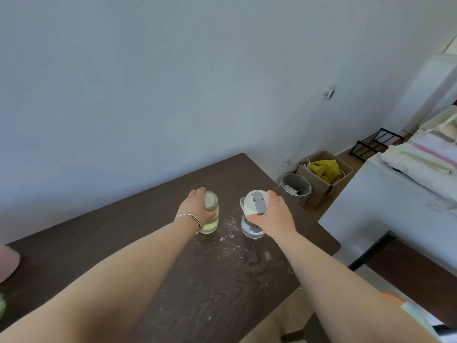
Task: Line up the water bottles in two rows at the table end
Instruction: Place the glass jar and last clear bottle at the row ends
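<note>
Two water bottles stand upright side by side near the far end of the dark wooden table point(153, 243). My left hand point(195, 206) is wrapped around the yellow-green bottle point(212, 220), which has a flat white cap. My right hand point(275, 216) grips the clear bottle point(249, 229) from the right, just under its white lid with a grey flip handle. A gap of about one bottle's width lies between the two bottles. A thin bracelet sits on my left wrist.
White specks are scattered on the table between and in front of the bottles. A pink object point(8, 263) shows at the left edge. Beyond the table's right end stand a grey bin point(296, 188) and a cardboard box point(324, 174). A bed point(408, 184) lies right.
</note>
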`<state>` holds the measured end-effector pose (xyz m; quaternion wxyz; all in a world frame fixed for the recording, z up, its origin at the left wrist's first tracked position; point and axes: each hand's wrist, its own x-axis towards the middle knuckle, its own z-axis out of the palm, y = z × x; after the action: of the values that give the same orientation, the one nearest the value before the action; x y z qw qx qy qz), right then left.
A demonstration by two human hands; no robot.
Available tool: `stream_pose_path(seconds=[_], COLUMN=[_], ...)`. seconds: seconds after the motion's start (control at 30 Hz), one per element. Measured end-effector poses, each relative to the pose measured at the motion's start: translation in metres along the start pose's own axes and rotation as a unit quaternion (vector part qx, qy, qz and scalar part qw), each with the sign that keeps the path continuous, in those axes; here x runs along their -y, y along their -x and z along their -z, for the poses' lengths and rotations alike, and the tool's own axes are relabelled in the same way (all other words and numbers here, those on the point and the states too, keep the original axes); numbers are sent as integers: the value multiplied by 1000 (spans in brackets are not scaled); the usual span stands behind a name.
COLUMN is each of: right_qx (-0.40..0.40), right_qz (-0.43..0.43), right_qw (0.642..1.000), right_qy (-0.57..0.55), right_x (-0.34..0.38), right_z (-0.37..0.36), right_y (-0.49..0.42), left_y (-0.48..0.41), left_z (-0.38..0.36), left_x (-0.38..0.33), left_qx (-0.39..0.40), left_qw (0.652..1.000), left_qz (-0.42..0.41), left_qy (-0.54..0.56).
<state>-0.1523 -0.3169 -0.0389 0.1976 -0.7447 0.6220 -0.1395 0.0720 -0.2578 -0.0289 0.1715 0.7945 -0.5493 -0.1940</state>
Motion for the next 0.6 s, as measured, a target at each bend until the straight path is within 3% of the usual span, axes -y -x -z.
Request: stream_pose_path(seconds=[0.27,0.6], right_qx=[18,78], right_qz=[31,101], right_qw=[999,991], right_qy=[-9,-44], right_x=[7,8], right_z=[12,5], right_y=[72,172], left_y=[95,237], left_z=[6,-6], left_x=[3,17], left_qx=[-26,-68], left_qw=[999,988], left_qz=[30,137], left_qy=[11,20])
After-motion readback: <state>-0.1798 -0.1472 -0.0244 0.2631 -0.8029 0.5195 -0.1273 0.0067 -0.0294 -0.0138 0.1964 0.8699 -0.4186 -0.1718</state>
